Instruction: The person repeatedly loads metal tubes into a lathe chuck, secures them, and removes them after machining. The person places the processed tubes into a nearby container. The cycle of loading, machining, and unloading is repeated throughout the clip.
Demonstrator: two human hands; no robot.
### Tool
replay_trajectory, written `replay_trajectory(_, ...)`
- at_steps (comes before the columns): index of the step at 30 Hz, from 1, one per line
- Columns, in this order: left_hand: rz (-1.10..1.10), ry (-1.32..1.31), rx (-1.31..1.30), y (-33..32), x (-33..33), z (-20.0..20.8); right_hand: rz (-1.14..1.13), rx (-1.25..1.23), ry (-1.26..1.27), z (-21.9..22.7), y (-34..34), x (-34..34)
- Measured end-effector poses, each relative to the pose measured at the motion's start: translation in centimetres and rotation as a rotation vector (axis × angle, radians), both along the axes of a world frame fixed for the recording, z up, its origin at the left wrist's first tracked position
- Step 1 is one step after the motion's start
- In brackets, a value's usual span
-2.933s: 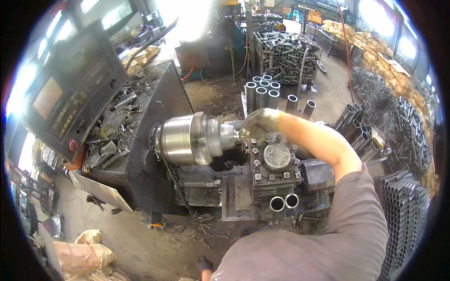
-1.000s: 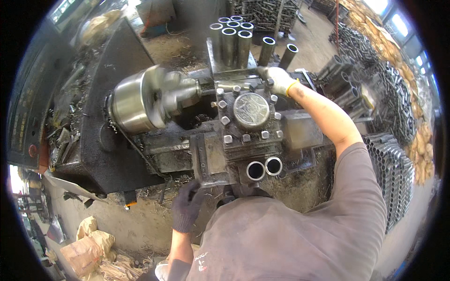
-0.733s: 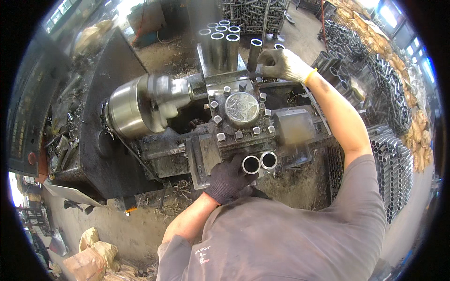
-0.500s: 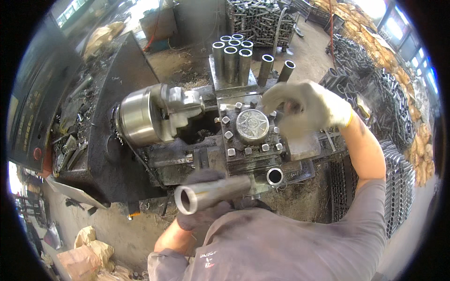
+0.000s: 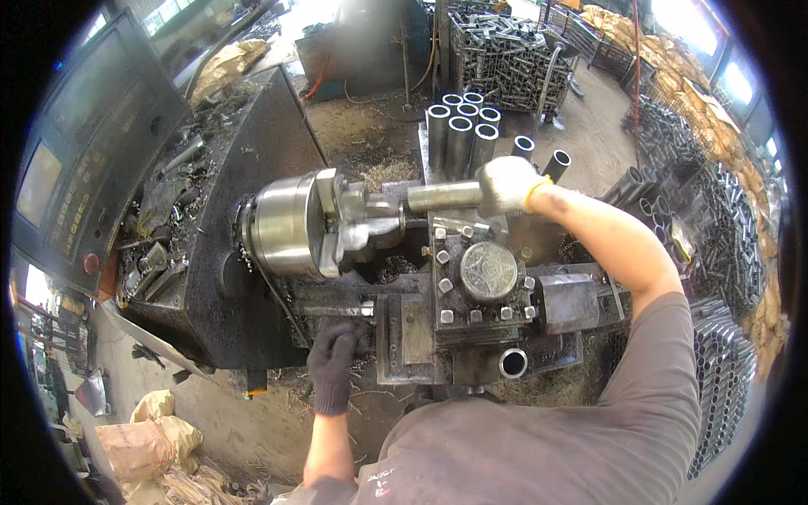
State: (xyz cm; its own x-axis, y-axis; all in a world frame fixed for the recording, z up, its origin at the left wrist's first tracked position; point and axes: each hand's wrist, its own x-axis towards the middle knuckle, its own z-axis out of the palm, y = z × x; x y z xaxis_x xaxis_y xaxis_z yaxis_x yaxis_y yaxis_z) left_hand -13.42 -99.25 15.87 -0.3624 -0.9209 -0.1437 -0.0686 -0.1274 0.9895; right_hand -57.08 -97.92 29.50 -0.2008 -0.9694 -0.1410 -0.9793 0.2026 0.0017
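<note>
My right hand (image 5: 507,185), in a white glove, grips a steel tube (image 5: 442,197) that lies level with its left end at the jaws of the lathe chuck (image 5: 295,225). My left hand (image 5: 334,364), in a dark glove, rests low on the front of the lathe carriage, fingers curled against the metal; whether it holds a lever is unclear. Between the hands sits the square tool post (image 5: 481,278) with its round cap and bolts. One more tube (image 5: 512,363) lies at the carriage's near edge, open end toward me.
Several upright tubes (image 5: 461,135) stand behind the carriage. A wire crate of tubes (image 5: 505,50) is farther back, and stacked tubes (image 5: 724,370) fill the right side. The control panel (image 5: 76,168) stands at left. Paper sacks (image 5: 143,438) lie on the floor.
My left hand lifted a tube from the carriage front; that tube is now in my right hand at the chuck. My left hand has dropped to the carriage front. One tube remains there instead of two.
</note>
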Motion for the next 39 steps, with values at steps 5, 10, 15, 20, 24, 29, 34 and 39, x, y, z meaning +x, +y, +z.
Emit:
replay_trajectory(5, 0.867, 0.331, 0.219, -1.2, 12.2, -11.8, 0.122, 0.11, -0.216, -7.4, -1.9, -2.7)
replay_trajectory(10, 1.034, 0.413, 0.303, -3.8, 23.6, -16.7, 0.243, 0.073, -0.413, -10.2, -2.3, -4.3)
replay_trajectory(15, 0.866, 0.473, 0.455, -5.0, 26.4, -15.8, 0.391, -0.141, -0.612, -11.8, -1.5, -5.3)
replay_trajectory(20, 0.86, 0.463, 0.573, -5.0, 26.5, -13.8, 0.356, -0.047, -0.459, -10.6, -3.6, -2.1)
replay_trajectory(24, 0.792, 0.459, 0.659, -5.1, 28.4, -14.0, 0.088, 0.27, -0.76, -6.2, -9.3, 3.8)
replay_trajectory(29, 0.799, 0.179, 0.415, -5.9, 29.4, -17.3, 0.269, 0.242, -0.83, -6.2, -10.6, 2.9)
replay_trajectory(34, 0.883, -0.125, 0.138, -3.9, 27.2, -14.0, 0.62, 0.278, 0.117, -14.6, -6.1, -6.4)
replay_trajectory(39, 1.005, -0.699, -0.9, -3.0, 20.8, 0.7, 0.285, -0.069, -0.043, -10.4, 1.5, -10.2)
